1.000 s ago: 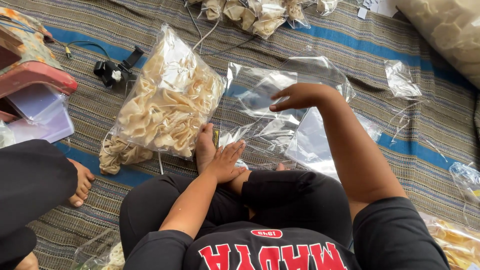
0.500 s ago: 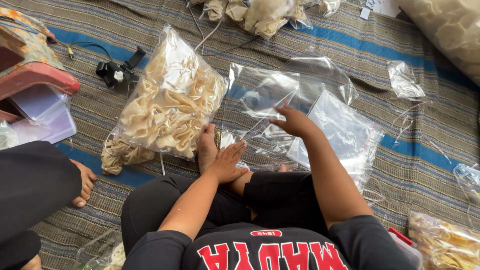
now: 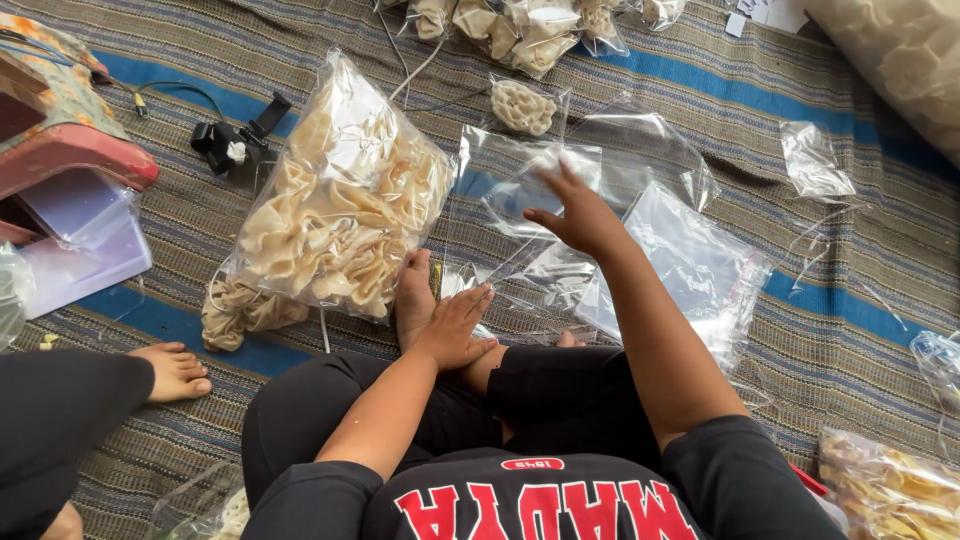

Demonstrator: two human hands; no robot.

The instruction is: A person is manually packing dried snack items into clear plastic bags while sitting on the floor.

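I sit cross-legged on a striped woven mat [image 3: 830, 260]. My left hand [image 3: 458, 328] rests flat on my own foot and ankle, fingers apart, holding nothing. My right hand [image 3: 572, 210] hovers with spread fingers just over a pile of empty clear plastic bags [image 3: 690, 260] in front of me; it grips nothing. A big clear bag of pale crackers [image 3: 335, 210] lies to the left of my foot. One small bag with a single round cracker [image 3: 522, 105] lies beyond the pile.
Several filled cracker packets [image 3: 520, 30] lie at the far edge, another [image 3: 885, 485] at the lower right. A black clamp with cable [image 3: 235, 135] and a red stool [image 3: 70, 150] are at the left. Another person's bare foot [image 3: 172, 370] is at lower left.
My right hand has drawn back and swung left over the empty bags, now hovering with fingers spread. My left hand has stayed on my foot.
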